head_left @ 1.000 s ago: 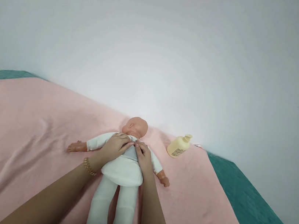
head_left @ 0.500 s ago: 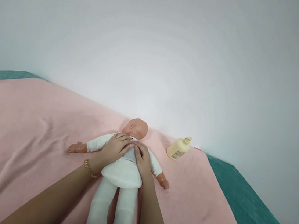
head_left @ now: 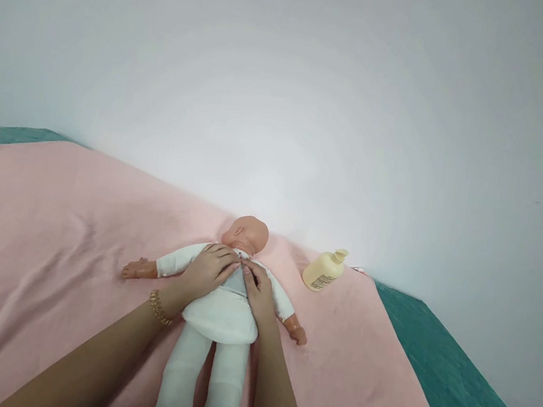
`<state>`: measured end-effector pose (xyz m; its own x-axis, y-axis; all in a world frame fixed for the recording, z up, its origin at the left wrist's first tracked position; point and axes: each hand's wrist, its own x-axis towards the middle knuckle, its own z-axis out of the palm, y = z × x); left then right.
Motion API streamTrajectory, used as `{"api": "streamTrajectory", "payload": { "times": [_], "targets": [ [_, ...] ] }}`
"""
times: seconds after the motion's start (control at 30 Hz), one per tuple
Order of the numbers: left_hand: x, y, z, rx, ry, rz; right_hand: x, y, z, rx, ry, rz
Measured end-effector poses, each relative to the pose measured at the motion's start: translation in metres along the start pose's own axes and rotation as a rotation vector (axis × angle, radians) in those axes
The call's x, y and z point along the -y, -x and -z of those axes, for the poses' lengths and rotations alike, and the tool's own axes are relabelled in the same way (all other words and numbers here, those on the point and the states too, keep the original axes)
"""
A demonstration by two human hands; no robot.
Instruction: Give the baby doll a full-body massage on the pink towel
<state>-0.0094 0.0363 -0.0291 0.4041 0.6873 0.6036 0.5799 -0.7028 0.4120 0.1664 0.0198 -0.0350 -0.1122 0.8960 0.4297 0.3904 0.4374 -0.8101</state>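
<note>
A baby doll [head_left: 222,318] in white cloth lies face down, its bare head [head_left: 250,233] turned to the left and its arms spread. On the left side of its upper back rests my left hand [head_left: 210,270], fingers extended and lying flat; a gold bracelet [head_left: 160,308] circles that wrist. My right hand [head_left: 258,289] lies on the right side of the upper back, fingers also extended. Both sets of fingertips come close together just below the doll's neck. Neither hand grasps anything. A grey patch [head_left: 236,282] of the doll's back shows between the hands.
A pale yellow pump bottle [head_left: 324,271] stands to the right of the doll's head. Pink cloth [head_left: 355,363] with some wrinkles lies under everything, over a green cover [head_left: 456,364]. A white wall [head_left: 286,98] rises right behind the head.
</note>
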Motion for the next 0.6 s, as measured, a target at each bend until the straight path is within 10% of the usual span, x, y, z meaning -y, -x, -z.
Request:
{"api": "streamTrajectory", "payload": {
  "times": [0.23,0.6],
  "targets": [
    [-0.006,0.019,0.015,-0.18,-0.053,0.142,-0.004,0.006,0.0,-0.034,-0.017,-0.014],
    [-0.018,0.016,0.041,0.118,-0.379,0.481,0.025,0.022,0.011,-0.104,0.227,0.116]
  ]
}}
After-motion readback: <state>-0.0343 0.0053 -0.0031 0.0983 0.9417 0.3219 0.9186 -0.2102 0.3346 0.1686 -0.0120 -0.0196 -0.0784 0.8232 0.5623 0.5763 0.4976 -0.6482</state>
